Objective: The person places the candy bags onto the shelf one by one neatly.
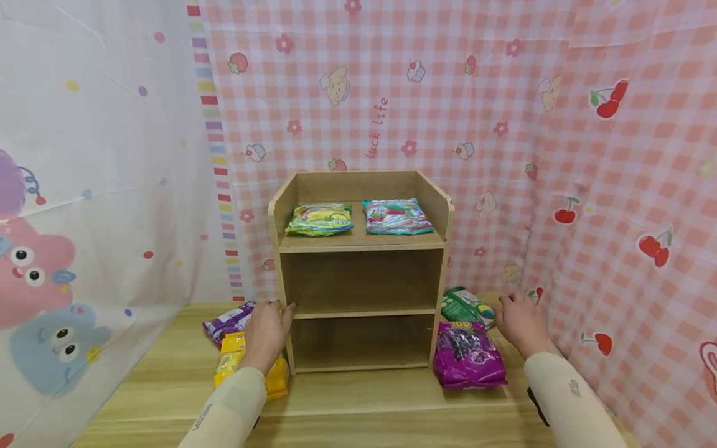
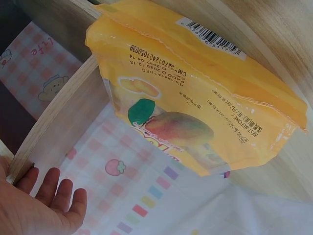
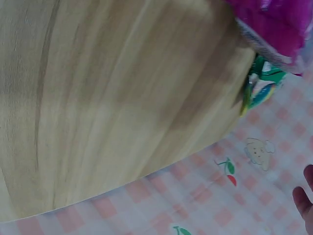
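A small wooden shelf [image 1: 363, 247] stands on the table. My left hand [image 1: 266, 333] is at its left side panel; in the left wrist view, the panel's front edge [image 2: 54, 110] runs between thumb and index finger, and the other fingers curl loosely. Below that hand is a yellow bag with a mango picture [image 2: 181, 127]. My right hand [image 1: 523, 323] holds nothing, its fingertips beside a green bag [image 1: 467, 306]. Only a bit of this hand [image 3: 304, 196] shows in the right wrist view. A purple bag with a grape picture [image 1: 469, 358] lies against the shelf's right side.
On the top shelf lie a yellow-green bag [image 1: 320, 219] and a light blue-and-red bag [image 1: 396, 216]. Another purple bag [image 1: 228, 323] is behind my left hand. Patterned curtains [image 1: 392, 81] hang behind and beside the wooden table [image 1: 358, 407].
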`<act>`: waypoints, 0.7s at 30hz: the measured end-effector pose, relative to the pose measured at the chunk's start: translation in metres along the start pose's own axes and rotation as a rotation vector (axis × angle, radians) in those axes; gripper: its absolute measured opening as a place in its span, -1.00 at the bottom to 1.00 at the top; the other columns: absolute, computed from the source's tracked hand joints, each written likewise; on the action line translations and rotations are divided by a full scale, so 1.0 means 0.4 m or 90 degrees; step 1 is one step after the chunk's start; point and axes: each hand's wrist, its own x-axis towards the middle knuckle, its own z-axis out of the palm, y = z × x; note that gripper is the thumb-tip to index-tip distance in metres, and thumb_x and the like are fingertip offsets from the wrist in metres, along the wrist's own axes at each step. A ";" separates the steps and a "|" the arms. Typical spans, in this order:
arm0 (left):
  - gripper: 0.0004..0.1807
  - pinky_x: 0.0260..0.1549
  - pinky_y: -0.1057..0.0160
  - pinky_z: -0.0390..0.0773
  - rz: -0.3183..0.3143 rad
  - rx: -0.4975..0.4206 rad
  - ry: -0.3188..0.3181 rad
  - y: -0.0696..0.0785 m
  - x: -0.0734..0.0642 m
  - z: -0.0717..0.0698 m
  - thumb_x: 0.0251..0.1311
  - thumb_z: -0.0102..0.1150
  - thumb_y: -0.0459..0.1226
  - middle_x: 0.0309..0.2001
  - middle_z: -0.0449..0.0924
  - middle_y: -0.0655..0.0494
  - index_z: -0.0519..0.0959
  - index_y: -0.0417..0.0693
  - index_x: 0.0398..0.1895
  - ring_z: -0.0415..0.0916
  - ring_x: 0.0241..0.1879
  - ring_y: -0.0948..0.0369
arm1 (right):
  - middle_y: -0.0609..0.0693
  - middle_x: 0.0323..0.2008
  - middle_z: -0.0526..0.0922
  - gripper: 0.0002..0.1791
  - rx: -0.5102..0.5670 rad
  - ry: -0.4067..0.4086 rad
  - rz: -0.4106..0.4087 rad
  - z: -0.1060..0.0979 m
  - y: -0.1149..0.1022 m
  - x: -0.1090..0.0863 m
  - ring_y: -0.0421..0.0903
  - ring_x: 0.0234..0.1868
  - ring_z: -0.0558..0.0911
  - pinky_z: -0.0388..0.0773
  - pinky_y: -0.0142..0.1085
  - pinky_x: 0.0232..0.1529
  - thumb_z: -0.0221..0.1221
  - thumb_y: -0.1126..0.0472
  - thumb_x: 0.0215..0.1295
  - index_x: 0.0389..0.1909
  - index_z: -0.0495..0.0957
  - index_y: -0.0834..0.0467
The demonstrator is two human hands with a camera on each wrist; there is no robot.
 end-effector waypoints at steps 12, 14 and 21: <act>-0.54 -0.43 -0.01 0.48 0.003 0.006 0.008 0.001 0.004 -0.008 0.39 0.14 -0.08 -0.53 0.41 -0.03 0.44 -0.14 -0.64 0.46 -0.45 -0.03 | 0.36 -0.09 0.58 -0.66 -0.038 -0.093 -0.083 0.069 0.019 -0.015 0.35 -0.05 0.56 0.46 0.25 -0.06 0.19 0.12 0.37 -0.06 0.61 0.33; -0.54 -0.44 -0.01 0.48 0.004 0.007 0.013 0.000 0.004 -0.008 0.39 0.15 -0.08 -0.54 0.41 -0.02 0.44 -0.14 -0.64 0.46 -0.45 -0.03 | 0.35 -0.11 0.58 -0.67 -0.029 -0.108 -0.089 0.078 0.016 -0.016 0.35 -0.08 0.57 0.48 0.24 -0.10 0.18 0.12 0.37 -0.08 0.62 0.33; -0.54 -0.44 -0.01 0.48 0.006 0.010 0.007 -0.001 0.000 -0.008 0.38 0.15 -0.07 -0.53 0.39 0.00 0.42 -0.11 -0.64 0.44 -0.47 0.00 | 0.34 -0.10 0.60 -0.68 -0.026 -0.158 -0.092 0.111 0.018 -0.029 0.37 -0.04 0.54 0.48 0.25 -0.14 0.19 0.17 0.34 -0.02 0.62 0.32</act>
